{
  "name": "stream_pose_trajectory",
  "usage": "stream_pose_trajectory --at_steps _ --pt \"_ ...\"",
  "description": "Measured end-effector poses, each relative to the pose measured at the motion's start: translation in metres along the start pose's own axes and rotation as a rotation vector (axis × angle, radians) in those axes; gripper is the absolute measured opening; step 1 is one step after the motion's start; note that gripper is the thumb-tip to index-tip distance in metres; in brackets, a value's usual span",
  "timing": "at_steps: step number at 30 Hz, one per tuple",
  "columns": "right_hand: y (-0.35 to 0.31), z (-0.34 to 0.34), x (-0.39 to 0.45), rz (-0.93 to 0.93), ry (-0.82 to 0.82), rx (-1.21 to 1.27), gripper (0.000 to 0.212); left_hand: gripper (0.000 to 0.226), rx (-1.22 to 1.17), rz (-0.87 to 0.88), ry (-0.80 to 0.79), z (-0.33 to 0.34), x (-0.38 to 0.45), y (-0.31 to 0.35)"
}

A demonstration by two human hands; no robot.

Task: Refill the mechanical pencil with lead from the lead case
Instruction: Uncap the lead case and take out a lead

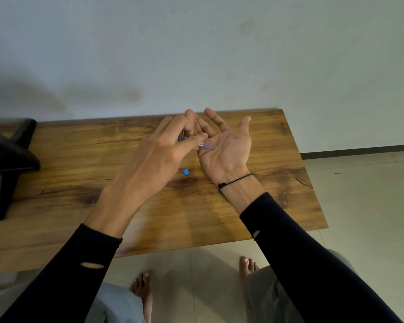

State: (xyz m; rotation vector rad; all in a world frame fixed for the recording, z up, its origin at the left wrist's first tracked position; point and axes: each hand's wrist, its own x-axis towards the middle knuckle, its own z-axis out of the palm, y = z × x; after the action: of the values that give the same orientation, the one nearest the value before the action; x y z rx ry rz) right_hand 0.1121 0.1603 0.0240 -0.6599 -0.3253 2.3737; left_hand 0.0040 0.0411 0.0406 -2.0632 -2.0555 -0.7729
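1. Two hands work above the table [254, 206]: the left hand [163, 148] pinches a small translucent bluish object, most likely the lead case [204, 145], between thumb and fingers, tipped toward the right hand [224, 145], which is spread flat, palm up, gripping nothing.
2. One small blue piece [185, 171], probably the case's cap, lies on the wood just below the hands.
3. No mechanical pencil can be made out; it may be hidden behind the left hand, and I cannot tell.
4. Judging by the pose, the step in hand is shaking leads out of the case onto the open palm.
5. To do it well, keep the mouth of the case low over the middle of the palm, so that a lead slides out rather than drops and bounces.
6. Tilt gently and tap lightly; a hard shake would likely release several leads at once.
7. Cup the right palm a little, since thin leads roll easily off a flat surface.
8. Keep both hands over the table, not past its edge, so any stray lead lands on the wood and not on the floor [359, 194].
9. Handle any lead softly, because it would likely snap under a sideways pinch.
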Motion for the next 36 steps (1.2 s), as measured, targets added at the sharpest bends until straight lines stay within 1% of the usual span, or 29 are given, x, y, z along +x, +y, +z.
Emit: stream_pose_trajectory --at_steps 2,6,7,10,12,19,22,28,32,34,36 --pt "0.001 0.0 0.0 0.0 0.004 -0.01 0.092 0.033 -0.023 -0.022 0.013 -0.002 0.001 0.003" --pt "0.001 -0.002 0.001 -0.013 0.007 -0.019 0.092 0.06 -0.07 -0.061 0.036 -0.005 0.003 0.008" --pt "0.001 -0.002 0.001 -0.017 0.009 -0.018 0.092 0.058 -0.064 -0.055 0.027 -0.007 0.003 0.008" --pt "-0.002 -0.004 0.002 -0.028 0.005 -0.02 0.092 0.037 0.006 -0.007 0.026 -0.009 0.001 0.006" --pt "-0.003 -0.004 0.002 -0.036 -0.002 -0.017 0.092 0.029 0.043 0.013 0.042 -0.01 0.002 0.002" --pt "-0.016 -0.002 0.004 -0.073 -0.019 0.09 0.092 0.026 0.013 -0.041 0.137 -0.013 -0.006 -0.019" --pt "-0.021 -0.001 0.005 -0.072 -0.043 0.115 0.092 0.024 -0.013 -0.148 0.151 -0.006 -0.011 -0.031" --pt "-0.024 -0.001 0.005 -0.073 -0.065 0.108 0.094 0.019 -0.147 -0.399 0.086 0.034 -0.024 -0.035" --pt "-0.025 0.001 0.004 -0.077 -0.075 0.093 0.094 0.018 -0.1 -0.563 -0.015 0.056 -0.035 -0.039" --pt "-0.025 0.001 0.004 -0.078 -0.088 0.086 0.094 0.019 -0.062 -0.599 -0.049 0.061 -0.038 -0.04" --pt "-0.025 0.001 0.003 -0.077 -0.096 0.08 0.094 0.02 -0.02 -0.597 -0.057 0.063 -0.039 -0.043"
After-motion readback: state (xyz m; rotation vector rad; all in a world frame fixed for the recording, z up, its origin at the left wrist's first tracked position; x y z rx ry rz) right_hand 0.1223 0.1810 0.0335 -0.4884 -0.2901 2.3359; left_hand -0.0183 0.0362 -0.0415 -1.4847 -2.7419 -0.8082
